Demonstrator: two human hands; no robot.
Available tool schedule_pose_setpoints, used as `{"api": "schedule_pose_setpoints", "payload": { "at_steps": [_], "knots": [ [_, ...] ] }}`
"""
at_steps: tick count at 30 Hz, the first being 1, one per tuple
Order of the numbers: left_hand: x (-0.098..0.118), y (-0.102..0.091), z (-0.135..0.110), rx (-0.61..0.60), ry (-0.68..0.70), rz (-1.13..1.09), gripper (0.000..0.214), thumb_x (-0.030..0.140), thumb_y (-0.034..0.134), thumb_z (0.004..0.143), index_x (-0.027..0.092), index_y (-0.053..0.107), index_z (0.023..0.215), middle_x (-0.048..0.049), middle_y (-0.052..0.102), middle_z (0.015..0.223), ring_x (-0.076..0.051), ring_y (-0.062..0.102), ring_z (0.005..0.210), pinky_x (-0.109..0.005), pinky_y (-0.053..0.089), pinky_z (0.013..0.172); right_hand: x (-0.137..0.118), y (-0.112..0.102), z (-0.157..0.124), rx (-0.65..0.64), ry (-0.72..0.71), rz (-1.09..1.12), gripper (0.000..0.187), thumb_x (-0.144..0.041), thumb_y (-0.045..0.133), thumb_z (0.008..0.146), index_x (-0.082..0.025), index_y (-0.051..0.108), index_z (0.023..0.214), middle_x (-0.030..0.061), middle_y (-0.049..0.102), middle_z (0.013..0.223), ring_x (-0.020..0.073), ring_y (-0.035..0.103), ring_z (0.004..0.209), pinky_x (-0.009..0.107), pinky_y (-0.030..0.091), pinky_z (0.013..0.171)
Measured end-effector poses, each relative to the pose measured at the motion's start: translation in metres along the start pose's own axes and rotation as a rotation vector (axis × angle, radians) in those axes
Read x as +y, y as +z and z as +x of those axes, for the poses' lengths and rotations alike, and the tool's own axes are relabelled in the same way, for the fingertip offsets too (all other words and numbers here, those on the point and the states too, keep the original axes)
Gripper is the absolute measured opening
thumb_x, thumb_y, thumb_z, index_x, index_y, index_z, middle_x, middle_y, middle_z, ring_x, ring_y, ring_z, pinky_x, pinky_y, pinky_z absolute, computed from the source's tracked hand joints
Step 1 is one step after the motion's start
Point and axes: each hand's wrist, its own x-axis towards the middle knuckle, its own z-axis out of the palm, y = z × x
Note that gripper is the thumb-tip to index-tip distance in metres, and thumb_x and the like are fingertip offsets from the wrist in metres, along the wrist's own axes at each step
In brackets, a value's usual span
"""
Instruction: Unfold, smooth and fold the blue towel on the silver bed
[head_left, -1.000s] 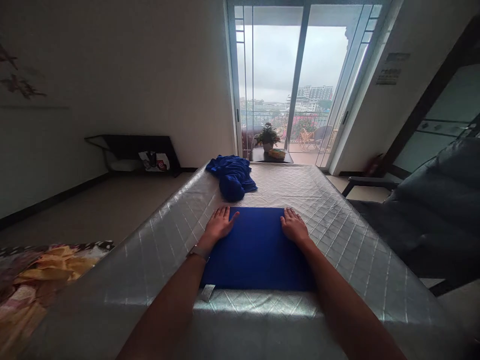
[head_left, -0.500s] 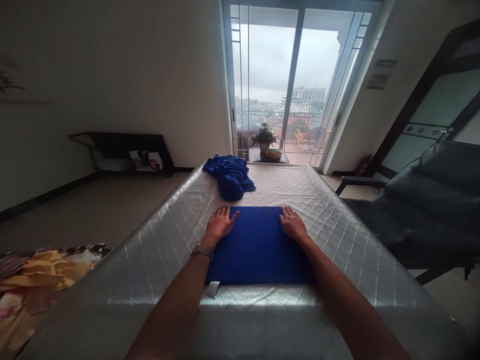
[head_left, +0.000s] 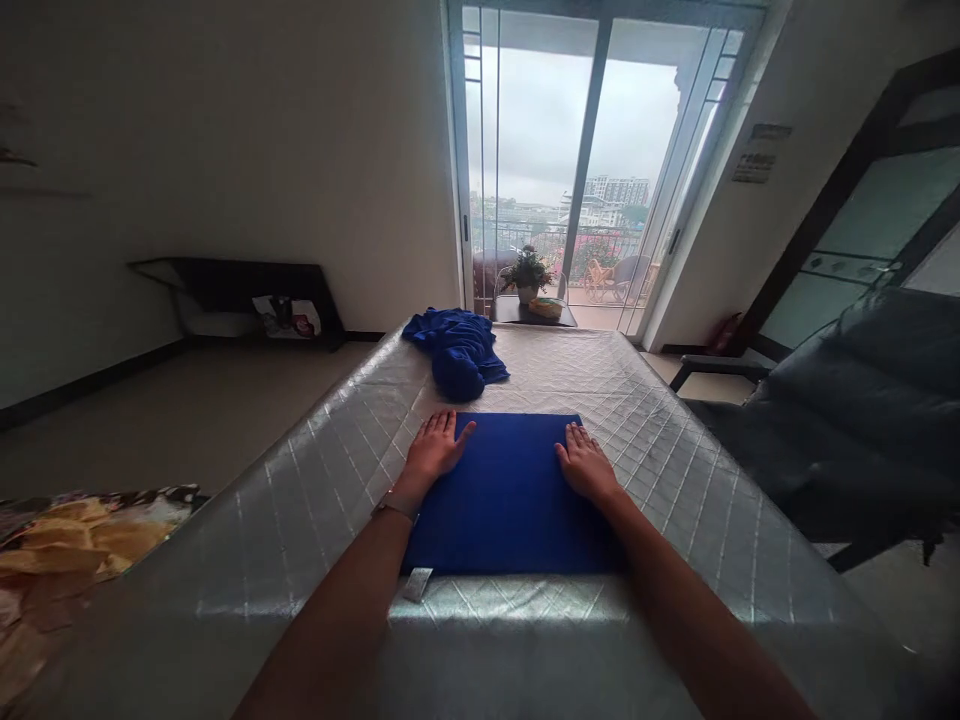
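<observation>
A flat blue folded cloth (head_left: 510, 500) lies in front of me, with a small white label sticking out at its near left corner. My left hand (head_left: 436, 445) rests flat on its far left edge, thumb spread away from the fingers. On the far right edge, my right hand (head_left: 585, 460) lies flat with its fingers stretched out. Farther off to the left is a crumpled heap of blue cloth (head_left: 459, 355), apart from both hands.
The cloths lie on a table with a silvery quilted cover (head_left: 570, 355). A dark armchair (head_left: 840, 420) stands to the right. Yellow patterned fabric (head_left: 90, 540) is at the lower left. Beyond the table's far edge are a potted plant (head_left: 529, 275) and a glass sliding door.
My right hand has slid slightly inward and down, so the cloth's far right corner now shows. My left hand stays at the left edge. The view has shifted a little.
</observation>
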Motion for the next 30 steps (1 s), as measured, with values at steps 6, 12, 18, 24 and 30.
{"api": "schedule_pose_setpoints", "payload": {
  "at_steps": [6, 12, 18, 24, 30],
  "knots": [
    [0.000, -0.001, -0.001, -0.005, -0.003, 0.056, 0.085, 0.065, 0.009, 0.099, 0.007, 0.031, 0.157, -0.0164, 0.032, 0.164, -0.026, 0.026, 0.153, -0.043, 0.020, 0.126, 0.001, -0.002, 0.001, -0.018, -0.015, 0.021, 0.066, -0.041, 0.019, 0.106, -0.003, 0.020, 0.160, 0.0125, 0.016, 0.168, 0.0224, 0.012, 0.156, 0.039, 0.009, 0.125],
    [0.009, -0.013, -0.009, 0.198, 0.020, 0.135, 0.086, 0.064, 0.010, 0.100, 0.002, 0.032, 0.155, -0.0208, 0.029, 0.164, -0.030, 0.022, 0.154, -0.047, 0.017, 0.126, -0.004, -0.002, -0.003, 0.028, 0.010, 0.055, 0.065, -0.039, 0.020, 0.105, -0.004, 0.022, 0.160, 0.0119, 0.019, 0.167, 0.0215, 0.014, 0.155, 0.038, 0.009, 0.125],
    [0.094, 0.000, -0.024, 0.051, 0.405, 0.022, 0.082, 0.058, 0.005, 0.102, 0.003, 0.038, 0.152, -0.0187, 0.034, 0.162, -0.024, 0.025, 0.153, -0.041, 0.021, 0.126, -0.004, -0.003, -0.004, 0.035, 0.006, 0.083, 0.065, -0.038, 0.021, 0.104, -0.003, 0.023, 0.159, 0.0128, 0.020, 0.167, 0.0228, 0.015, 0.155, 0.040, 0.010, 0.125],
    [0.166, 0.027, -0.029, -0.071, 0.443, -0.032, 0.081, 0.056, -0.002, 0.102, 0.007, 0.033, 0.156, -0.0150, 0.030, 0.164, -0.022, 0.021, 0.154, -0.042, 0.018, 0.126, 0.002, 0.002, -0.005, 0.056, -0.052, 0.051, 0.062, -0.031, 0.021, 0.103, -0.004, 0.023, 0.160, 0.0120, 0.020, 0.167, 0.0227, 0.015, 0.155, 0.039, 0.012, 0.124],
    [0.130, 0.027, -0.027, -0.096, 0.351, 0.010, 0.086, 0.062, -0.003, 0.099, 0.007, 0.029, 0.157, -0.0135, 0.023, 0.166, -0.022, 0.017, 0.155, -0.042, 0.014, 0.127, -0.001, 0.001, -0.005, 0.071, -0.019, 0.098, 0.063, -0.034, 0.022, 0.104, -0.002, 0.025, 0.158, 0.0137, 0.023, 0.166, 0.0238, 0.017, 0.155, 0.040, 0.011, 0.125]
  ]
}}
